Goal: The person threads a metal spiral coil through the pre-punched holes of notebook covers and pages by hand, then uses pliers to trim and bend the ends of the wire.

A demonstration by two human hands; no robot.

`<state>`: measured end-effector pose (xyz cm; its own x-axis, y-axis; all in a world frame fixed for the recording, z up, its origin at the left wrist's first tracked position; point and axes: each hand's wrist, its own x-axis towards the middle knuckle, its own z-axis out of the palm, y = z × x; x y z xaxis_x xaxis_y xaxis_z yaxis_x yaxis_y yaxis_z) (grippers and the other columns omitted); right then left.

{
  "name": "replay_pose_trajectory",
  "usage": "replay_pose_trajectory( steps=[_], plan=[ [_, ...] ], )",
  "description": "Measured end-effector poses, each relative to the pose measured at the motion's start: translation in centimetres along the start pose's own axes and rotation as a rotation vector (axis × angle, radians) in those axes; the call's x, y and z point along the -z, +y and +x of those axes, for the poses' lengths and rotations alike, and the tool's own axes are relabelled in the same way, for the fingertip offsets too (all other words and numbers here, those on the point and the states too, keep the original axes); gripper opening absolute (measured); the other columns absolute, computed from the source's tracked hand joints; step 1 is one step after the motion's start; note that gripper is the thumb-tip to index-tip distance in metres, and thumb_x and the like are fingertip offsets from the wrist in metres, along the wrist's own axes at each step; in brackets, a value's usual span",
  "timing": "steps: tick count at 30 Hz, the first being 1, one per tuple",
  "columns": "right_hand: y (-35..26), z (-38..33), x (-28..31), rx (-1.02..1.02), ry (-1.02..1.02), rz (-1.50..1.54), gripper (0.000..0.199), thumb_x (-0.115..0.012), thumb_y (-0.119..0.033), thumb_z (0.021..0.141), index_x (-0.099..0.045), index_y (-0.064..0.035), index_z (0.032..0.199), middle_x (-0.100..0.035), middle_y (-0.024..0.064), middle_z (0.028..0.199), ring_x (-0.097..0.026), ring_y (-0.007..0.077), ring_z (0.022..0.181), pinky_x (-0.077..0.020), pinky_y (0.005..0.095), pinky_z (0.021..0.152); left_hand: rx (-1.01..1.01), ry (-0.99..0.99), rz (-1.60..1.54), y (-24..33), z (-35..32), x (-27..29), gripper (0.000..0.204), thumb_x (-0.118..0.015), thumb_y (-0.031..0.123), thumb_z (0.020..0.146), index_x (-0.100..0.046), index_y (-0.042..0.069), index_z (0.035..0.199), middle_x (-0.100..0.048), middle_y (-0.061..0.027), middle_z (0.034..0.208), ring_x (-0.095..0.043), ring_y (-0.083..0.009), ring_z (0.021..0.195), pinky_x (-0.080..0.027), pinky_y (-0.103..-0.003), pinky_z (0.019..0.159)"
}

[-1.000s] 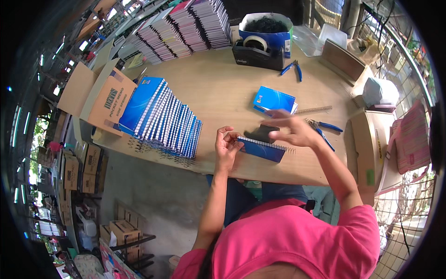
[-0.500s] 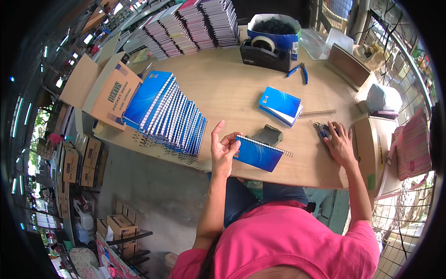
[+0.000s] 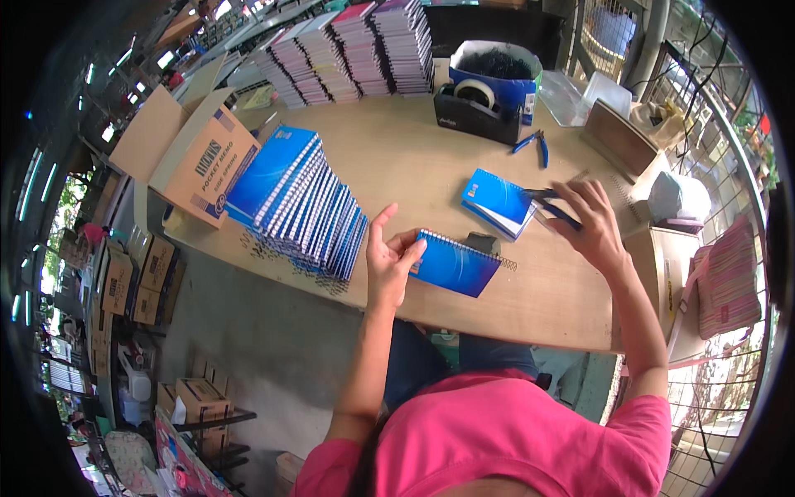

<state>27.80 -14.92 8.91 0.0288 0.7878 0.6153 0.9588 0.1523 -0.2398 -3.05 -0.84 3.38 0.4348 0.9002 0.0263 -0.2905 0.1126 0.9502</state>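
My left hand (image 3: 391,263) pinches a small blue spiral memo pad (image 3: 455,263) by its left end, above the table's near edge. The pad's wire coil runs along its top edge, and a few loops stick out past the right end. In my right hand (image 3: 595,222) is a pair of blue-handled pliers (image 3: 556,214), raised with the jaws pointing left. Just beyond lie blue memo pads (image 3: 497,197), the lower one partly open with white pages showing. A dark block (image 3: 484,242) sits behind the held pad, partly hidden by it.
To the left, a tall stack of blue spiral pads (image 3: 298,199) leans beside an open carton (image 3: 207,161). Farther back stand notebook stacks (image 3: 364,50), a black tape dispenser (image 3: 468,112) and other blue-handled cutters (image 3: 534,147). A carton (image 3: 658,257) and striped bag (image 3: 729,282) are at right.
My right hand has lifted the pliers off the table and brought them left, toward the memo pads. My left hand still holds its pad, nearly in place.
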Motion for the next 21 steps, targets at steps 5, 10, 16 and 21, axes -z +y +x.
replay_pose_trajectory(
  steps=[5,10,16,21],
  plan=[
    [-1.8,5.4,-1.9,0.239,-0.063,-0.418,0.054,-0.081,-0.033,0.073,-0.069,-0.0159,0.123,-0.065,0.0052,0.116,-0.059,0.0246,0.115,-0.0229,0.0625,0.119,-0.027,-0.039,0.041,0.8,0.4,-1.1,0.078,-0.073,-0.007,0.085,-0.031,0.006,0.15,-0.071,-0.0149,0.103,-0.068,-0.0136,0.089,-0.056,-0.026,0.079],
    [-4.4,7.3,-2.0,0.524,-0.07,-0.171,0.053,-0.08,-0.032,0.072,-0.068,-0.0194,0.122,-0.063,-0.0008,0.117,-0.055,0.0201,0.123,-0.0206,0.0691,0.117,-0.033,-0.037,0.091,0.2,0.8,-1.5,0.077,-0.073,-0.004,0.085,-0.032,0.009,0.149,-0.072,-0.012,0.097,-0.064,-0.0088,0.078,-0.051,-0.021,0.067],
    [-5.6,7.5,-2.9,0.66,-0.045,-0.196,0.045,-0.076,-0.029,0.073,-0.069,-0.0188,0.116,-0.06,-0.0026,0.111,-0.054,0.0163,0.121,-0.0242,0.0652,0.118,-0.013,-0.062,0.123,0.0,1.1,-1.8,0.078,-0.074,-0.002,0.085,-0.03,0.008,0.149,-0.072,-0.0113,0.096,-0.064,-0.0085,0.079,-0.051,-0.021,0.066],
    [-5.7,7.3,-3.4,0.701,-0.11,-0.194,0.034,-0.074,-0.028,0.081,-0.072,-0.0149,0.113,-0.065,0.0029,0.108,-0.063,0.0193,0.107,-0.0423,0.0522,0.108,0.023,-0.061,0.123,0.2,0.9,-1.2,0.076,-0.072,-0.005,0.087,-0.031,0.006,0.15,-0.071,-0.0107,0.099,-0.066,-0.0101,0.086,-0.054,-0.023,0.075]
  ],
)
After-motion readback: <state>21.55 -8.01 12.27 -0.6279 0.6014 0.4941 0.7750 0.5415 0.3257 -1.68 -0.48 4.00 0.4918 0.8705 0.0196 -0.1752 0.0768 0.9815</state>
